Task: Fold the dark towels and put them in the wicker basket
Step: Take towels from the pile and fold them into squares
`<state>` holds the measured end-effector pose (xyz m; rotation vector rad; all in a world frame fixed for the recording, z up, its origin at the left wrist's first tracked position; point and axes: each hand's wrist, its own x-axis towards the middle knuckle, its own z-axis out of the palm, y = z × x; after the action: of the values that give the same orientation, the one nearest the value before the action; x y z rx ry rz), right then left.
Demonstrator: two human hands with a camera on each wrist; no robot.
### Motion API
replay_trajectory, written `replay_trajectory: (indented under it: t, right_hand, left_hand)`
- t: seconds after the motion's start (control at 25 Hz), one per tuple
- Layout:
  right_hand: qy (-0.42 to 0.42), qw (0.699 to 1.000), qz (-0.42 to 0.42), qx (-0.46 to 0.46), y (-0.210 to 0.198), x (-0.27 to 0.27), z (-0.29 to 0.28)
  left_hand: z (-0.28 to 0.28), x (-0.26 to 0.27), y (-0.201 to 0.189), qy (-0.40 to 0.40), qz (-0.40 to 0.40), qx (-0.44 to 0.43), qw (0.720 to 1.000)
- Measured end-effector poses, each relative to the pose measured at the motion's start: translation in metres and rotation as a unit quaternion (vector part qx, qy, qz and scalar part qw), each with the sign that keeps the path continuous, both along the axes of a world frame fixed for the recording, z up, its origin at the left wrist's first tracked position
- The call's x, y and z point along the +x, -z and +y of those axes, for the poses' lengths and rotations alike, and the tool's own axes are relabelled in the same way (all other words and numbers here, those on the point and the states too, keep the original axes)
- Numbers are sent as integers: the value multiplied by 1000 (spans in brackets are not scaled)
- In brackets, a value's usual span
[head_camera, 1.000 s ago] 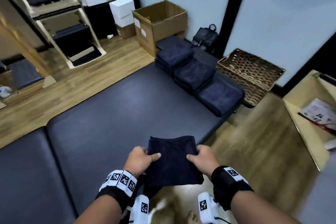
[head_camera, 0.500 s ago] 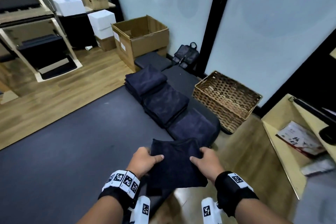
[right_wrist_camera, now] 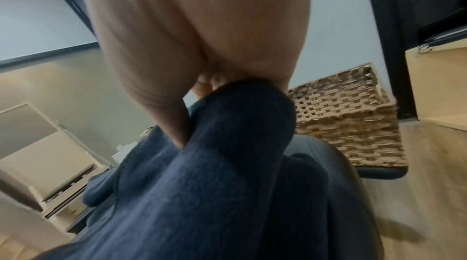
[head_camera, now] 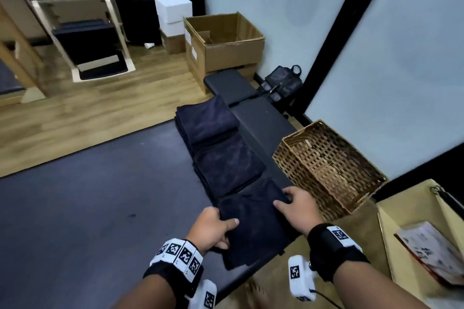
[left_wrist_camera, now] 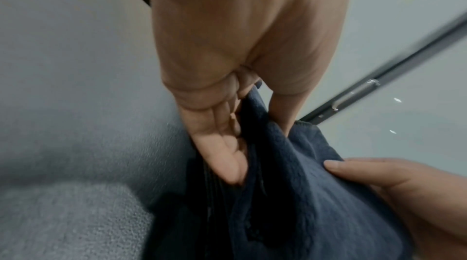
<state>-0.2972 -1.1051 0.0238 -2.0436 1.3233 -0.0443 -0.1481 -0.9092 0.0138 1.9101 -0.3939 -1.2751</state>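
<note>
I hold a folded dark towel (head_camera: 253,223) by both sides over the near end of the row of folded towels. My left hand (head_camera: 213,228) pinches its left edge, thumb on top and fingers underneath (left_wrist_camera: 220,156). My right hand (head_camera: 296,208) grips the right edge, thumb pressed into the cloth (right_wrist_camera: 177,124). Two more stacks of folded dark towels (head_camera: 226,165) (head_camera: 206,120) lie further along the dark padded bench (head_camera: 88,208). The wicker basket (head_camera: 329,168) stands empty on the bench corner, just right of my right hand (right_wrist_camera: 348,124).
An open cardboard box (head_camera: 223,42) and white boxes (head_camera: 173,10) stand on the wooden floor behind the bench. A black bag (head_camera: 283,83) leans by the glass wall. A pale wooden shelf (head_camera: 414,241) with a booklet is at the right. A wooden rack (head_camera: 75,32) stands far left.
Both hands have carried the folded towel forward and right along the bench, from its near part to the end of the towel row beside the basket. The grip stays the same.
</note>
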Motion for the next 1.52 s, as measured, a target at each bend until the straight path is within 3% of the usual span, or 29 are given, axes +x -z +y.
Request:
replay_trajectory:
  t: [0.04,0.12,0.2,0.24,0.32,0.48,0.6,0.76,0.84,0.96,1.08,1.16,1.36,1.52]
  right_hand:
    - [-19,999,23,-16,2,2,-8]
    - [-119,983,67,-120,5,4,-18]
    - [-273,941,49,-193,4,4,-17]
    - [-350,915,48,-195,4,6,-15]
    - [-437,880,91,-165,8,12,-11]
    - [-431,881,157,-117,8,20,-23]
    - [-441,863,177,-168,12,15,-34]
    - [-532,794,126,-267,13,14,-24]
    - [-575,768,106,-261,13,15,-7]
    - [-611,768,79,-176,7,22,28]
    - [-675,729,26,-110,6,25,75]
    - [-720,689,27,-86,8,29,106]
    - [-776,614,142,-7,42,32,195]
    - [-782,577,236,-20,76,20,261]
  left_hand:
    - [-4,-4,1,-3,-21,15,1000]
    - [-9,-14,2,72,-173,107,976]
    - [-12,-25,-3,170,-336,213,901]
    - [-15,-30,-5,188,-378,223,879]
    - [-20,-38,-2,205,-408,172,873]
    - [-27,-48,8,140,-359,164,908]
    - [-20,-50,5,113,-306,197,925]
    - [6,-68,0,134,-285,287,905]
    - [27,-82,0,112,-280,310,902]
    - [70,-102,1,75,-261,338,901]
    - [135,-134,10,-9,-239,370,898]
    - [179,-167,15,-76,-191,380,902]
    - [300,-275,41,-280,-41,346,895]
    - [386,-376,73,-428,64,311,846]
